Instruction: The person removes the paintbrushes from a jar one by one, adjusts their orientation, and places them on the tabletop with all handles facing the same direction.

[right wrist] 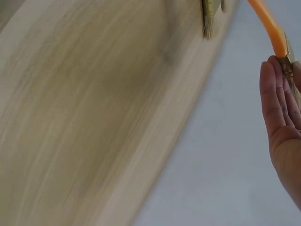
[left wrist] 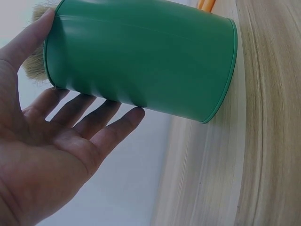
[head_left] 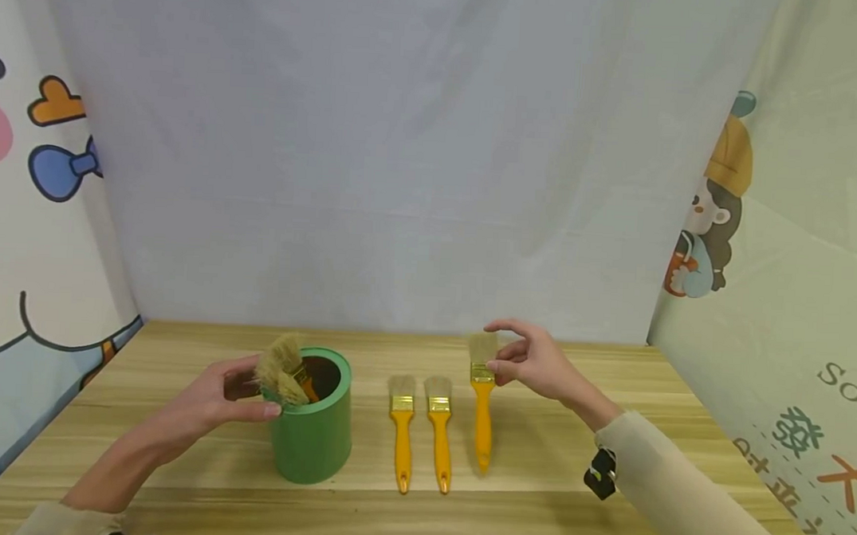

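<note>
A green can (head_left: 311,446) stands upright on the wooden table, with paintbrushes (head_left: 280,366) in it, bristles up and leaning over its left rim. My left hand (head_left: 210,402) holds the can by its upper left side; in the left wrist view the thumb lies at the rim and the fingers along the wall. My right hand (head_left: 539,364) pinches a paintbrush (head_left: 483,413) at its metal band, the orange handle pointing toward me. The right wrist view shows this brush's handle (right wrist: 270,28) sloping away from the fingers. Between can and right hand lie two similar paintbrushes (head_left: 403,438) (head_left: 438,439), side by side.
The wooden table (head_left: 533,511) ends at a pale cloth backdrop (head_left: 404,179). Printed cloths with cartoon figures hang at the left (head_left: 34,242) and right (head_left: 778,331). A black device (head_left: 601,473) is strapped at the right wrist.
</note>
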Available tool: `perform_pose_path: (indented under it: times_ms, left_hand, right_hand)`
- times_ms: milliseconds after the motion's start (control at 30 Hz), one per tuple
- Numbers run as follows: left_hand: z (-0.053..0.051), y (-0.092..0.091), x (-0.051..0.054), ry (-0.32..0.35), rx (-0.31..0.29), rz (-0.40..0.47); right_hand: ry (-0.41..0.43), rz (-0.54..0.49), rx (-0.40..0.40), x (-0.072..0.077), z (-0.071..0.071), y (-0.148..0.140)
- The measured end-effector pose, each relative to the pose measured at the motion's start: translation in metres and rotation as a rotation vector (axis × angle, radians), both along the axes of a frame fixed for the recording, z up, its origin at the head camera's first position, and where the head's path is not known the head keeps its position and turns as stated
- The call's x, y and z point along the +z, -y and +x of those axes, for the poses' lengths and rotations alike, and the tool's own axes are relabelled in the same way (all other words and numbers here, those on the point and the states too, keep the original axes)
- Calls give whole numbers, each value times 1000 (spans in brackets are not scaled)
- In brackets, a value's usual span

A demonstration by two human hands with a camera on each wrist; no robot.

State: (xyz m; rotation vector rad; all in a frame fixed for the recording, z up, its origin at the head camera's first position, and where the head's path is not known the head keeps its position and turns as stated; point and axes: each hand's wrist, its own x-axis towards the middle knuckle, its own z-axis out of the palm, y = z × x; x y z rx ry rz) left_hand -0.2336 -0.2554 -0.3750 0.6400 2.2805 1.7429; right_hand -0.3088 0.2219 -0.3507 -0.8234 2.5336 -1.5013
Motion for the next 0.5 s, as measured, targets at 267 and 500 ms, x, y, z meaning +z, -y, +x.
perform_pose_path:
  times_ms: [267,500]
  left_hand:
    - [0,0,0,1,0,4]
    - [-1,1,0,6,-8,11]
  right_hand:
    - [122,-23,8,-16,-5,-10]
    - [196,-54,11,-28,-11,-16]
